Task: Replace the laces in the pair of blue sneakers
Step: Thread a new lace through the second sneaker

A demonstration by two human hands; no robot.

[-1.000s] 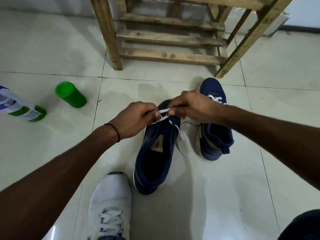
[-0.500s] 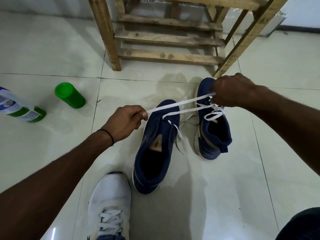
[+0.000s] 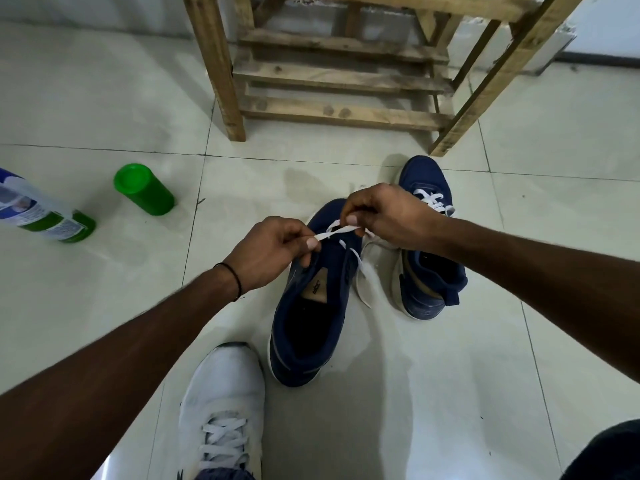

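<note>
1. Head view, far left: lying bottle [image 3: 41,213] and green cup [image 3: 143,188] on the tiled floor [image 3: 485,341], well apart from the work.
2. Left hand [image 3: 273,252]: thumb and forefinger pinched on the white lace [image 3: 334,230], raised over the front half of the nearer blue sneaker [image 3: 311,306].
3. Likely step: evening the lace before the next eyelet. Best done with the span kept flat and untwisted, both pulls equal, and the loose tail beside the shoe kept clear of the crossing.
4. Nearer blue sneaker: mid-frame, upright on its sole on the floor. Long axis running near to far, toe pointing away toward the wooden rack [image 3: 332,77] and leaning slightly right, heel opening toward the wearer, tongue bare.
5. Right hand [image 3: 388,216]: close to the left, fingers clamped on the lace's other end.
6. Second blue sneaker [image 3: 429,271]: just right of the first, toe likewise pointing away, white lacing at its front eyelets.
</note>
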